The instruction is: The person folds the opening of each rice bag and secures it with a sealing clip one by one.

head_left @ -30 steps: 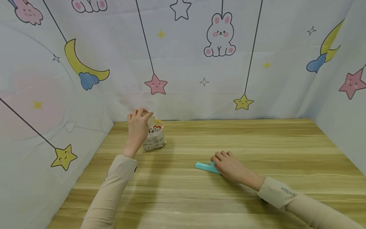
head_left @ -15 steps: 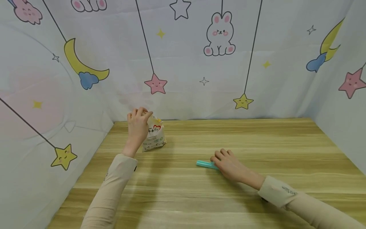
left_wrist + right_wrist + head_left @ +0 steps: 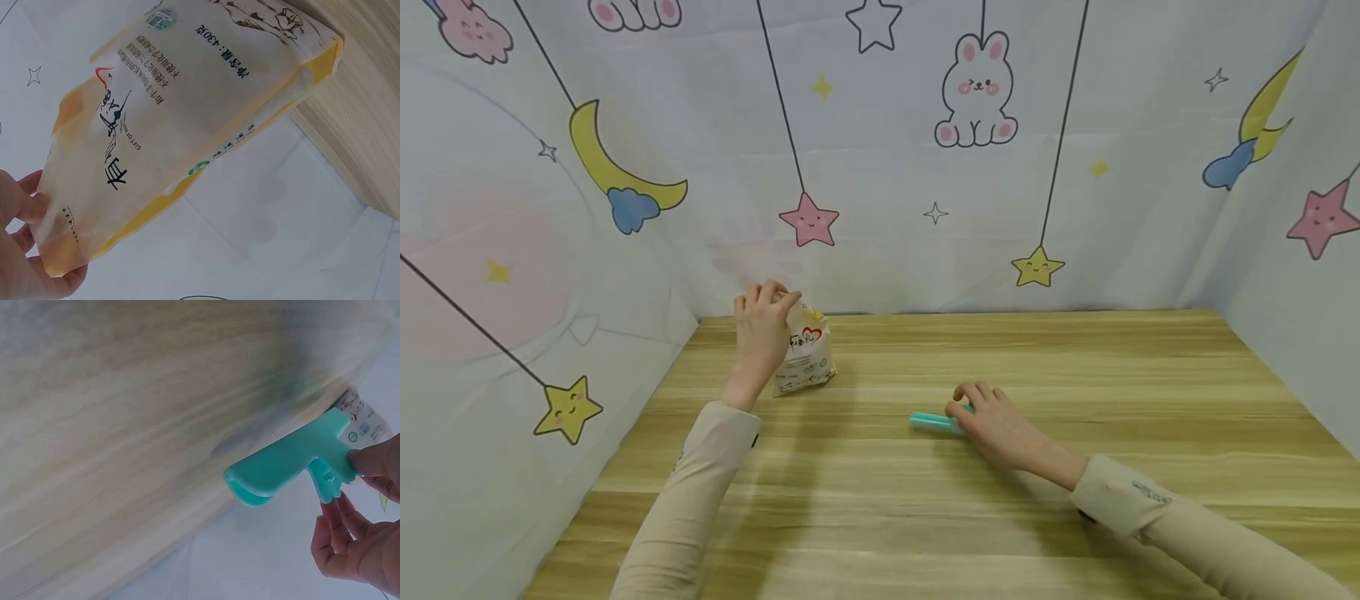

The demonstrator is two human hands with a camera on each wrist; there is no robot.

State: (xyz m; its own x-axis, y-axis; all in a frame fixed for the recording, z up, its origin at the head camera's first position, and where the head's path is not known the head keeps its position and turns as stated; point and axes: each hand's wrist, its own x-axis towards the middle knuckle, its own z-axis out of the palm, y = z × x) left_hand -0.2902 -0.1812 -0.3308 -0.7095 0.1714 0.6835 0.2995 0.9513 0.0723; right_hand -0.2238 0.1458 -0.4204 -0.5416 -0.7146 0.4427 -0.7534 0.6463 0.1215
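At the back left of the table, a white and yellow food bag (image 3: 807,354) with printed characters and a red heart outline stands upright. My left hand (image 3: 762,333) pinches its top edge between thumb and fingers; in the left wrist view the printed front of the pouch and its yellow side fold show. Right of the middle, my right hand (image 3: 1000,427) holds a teal bag clip (image 3: 934,422) close over the table. The right wrist view shows the bag clip's long bar (image 3: 275,465), with the thumb on one handle tab and fingertips at the other.
The wood-grain table (image 3: 880,517) meets a white curtain (image 3: 880,150) printed with stars, moons and a rabbit at its back edge. Curtain panels also flank the table on the left and right.
My right hand has moved slightly away from me and turned the bag clip, so its narrow edge and long slit now face the head camera. The left hand and bag stay put.
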